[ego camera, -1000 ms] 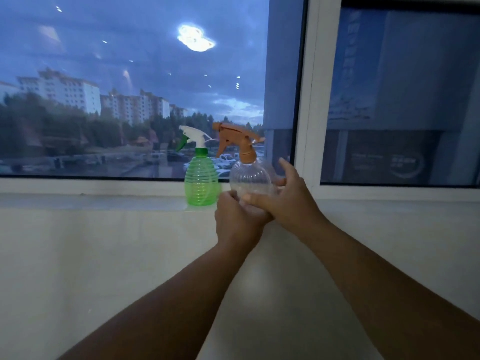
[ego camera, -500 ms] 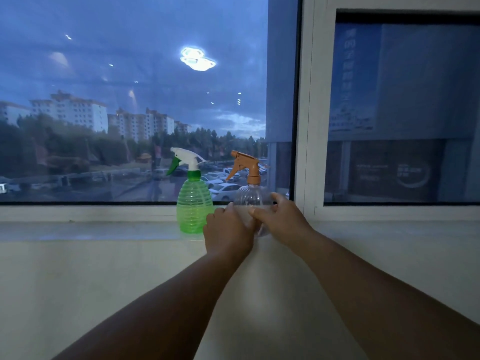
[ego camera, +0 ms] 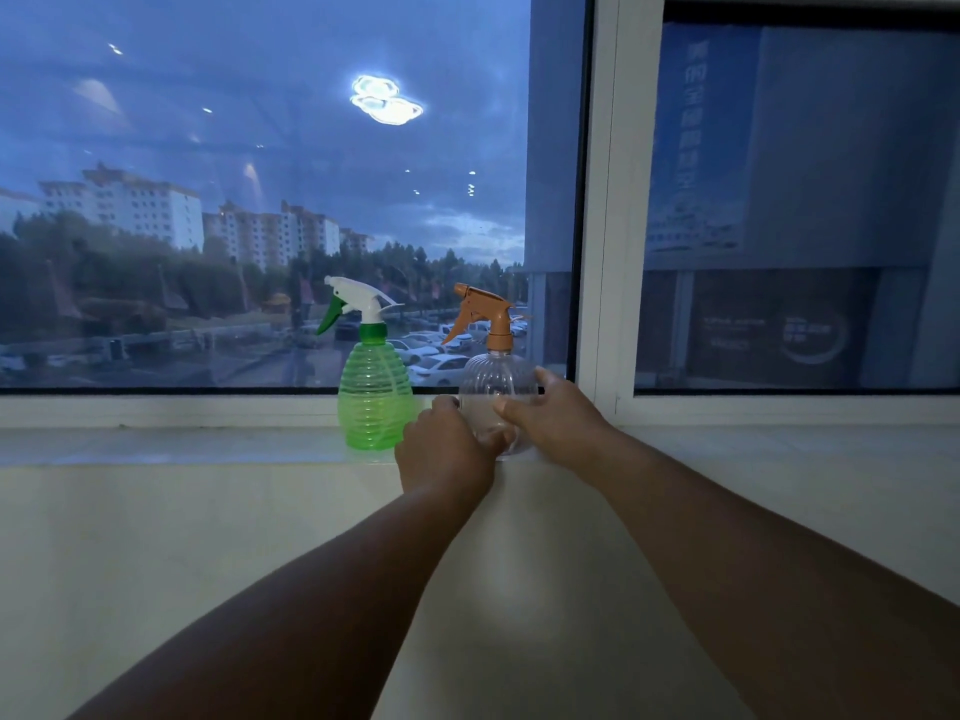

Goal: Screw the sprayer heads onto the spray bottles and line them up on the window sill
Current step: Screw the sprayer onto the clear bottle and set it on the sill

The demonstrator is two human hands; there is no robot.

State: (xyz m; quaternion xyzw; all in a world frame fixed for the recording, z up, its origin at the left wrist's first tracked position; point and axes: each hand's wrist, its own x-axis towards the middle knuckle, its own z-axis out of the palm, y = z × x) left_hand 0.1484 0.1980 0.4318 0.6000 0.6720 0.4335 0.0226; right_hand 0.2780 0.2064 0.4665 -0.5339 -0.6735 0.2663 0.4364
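Head view shows both hands meeting on the clear bottle [ego camera: 496,392], which stands upright on the window sill [ego camera: 171,444] with its orange sprayer head [ego camera: 480,314] already seated on the neck. The right hand [ego camera: 558,415] wraps the bottle's right flank, thumb across the front and fingers [ego camera: 545,376] curled round the far side, so the bottle lies directly within that grasp. The left hand [ego camera: 447,449] sits low at the front left of the base, its fingers [ego camera: 445,403] pressed to the bottle wall; how tightly it closes I cannot tell, since the back of the hand hides the palm side. Both hands are about equally near, the right one holding higher and more fully.

Just beyond the left fingers, on their outer side, stands the green bottle [ego camera: 375,402] with its white sprayer head [ego camera: 358,298], also upright on the sill. The gap between the two bottle bodies looks narrow; whether they touch is hidden by the left hand. Both long axes run straight up, and both nozzles point away to the left of the fingers, roughly parallel.

By my reading, the screwing is done for these two and the step in hand is settling the clear bottle into line. The relation that matters is sideways: the green bottle sits close off the left fingers, so any nudge that way risks knocking it, while release calls for both hands to open away from the base without tipping the light, empty-looking bottle
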